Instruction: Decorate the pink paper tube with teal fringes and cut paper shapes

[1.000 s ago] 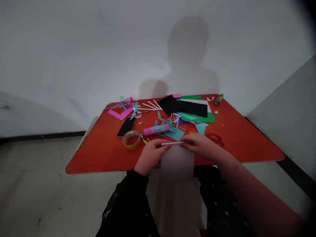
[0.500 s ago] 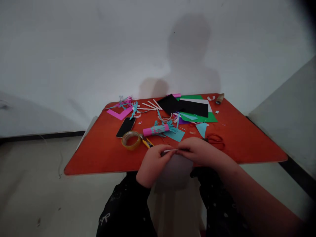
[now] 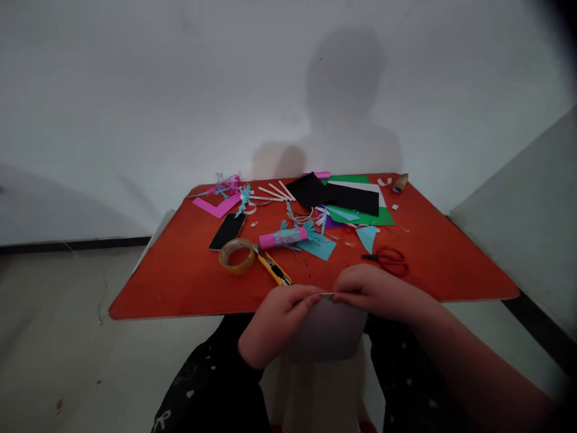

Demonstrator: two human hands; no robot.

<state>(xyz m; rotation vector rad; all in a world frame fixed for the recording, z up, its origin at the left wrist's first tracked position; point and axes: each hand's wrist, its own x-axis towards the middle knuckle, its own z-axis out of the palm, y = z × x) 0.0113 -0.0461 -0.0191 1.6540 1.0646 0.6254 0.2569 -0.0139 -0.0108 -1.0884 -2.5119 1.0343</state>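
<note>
**A:** What do the surface and the room look like?

**B:** A red-orange bench (image 3: 460, 267) with rounded corners spans the middle of the frame. Behind it, a pale wall (image 3: 135, 90) fills the upper half, with a soft shadow of a person's head and shoulders right of centre. A dark skirting strip (image 3: 90, 246) borders the grey floor (image 3: 49, 325) at left.

**A:** And the hands?

**B:** At lower centre, the left hand (image 3: 280, 320) and right hand (image 3: 377, 291) each have a grip pinched on the upper edge of a whitish sheet (image 3: 331, 334). It hangs below them, in front of the bench's near edge.

**A:** What lies on the bench?

**B:** Left of centre, a dark phone (image 3: 228, 231), a tape roll (image 3: 237, 270) and a yellow cutter (image 3: 276, 269). In the middle, a pink tube (image 3: 269, 241) with blue fringe; to its right, red-handled scissors (image 3: 391, 254). Black paper (image 3: 354, 197) overlaps green paper (image 3: 385, 216) farther back.

**A:** Any writing?

**B:** Dark marking on the cutter is too small to read. A white mark (image 3: 161, 421) on dark clothing at lower left could be a bow or a letter; I cannot tell.
</note>
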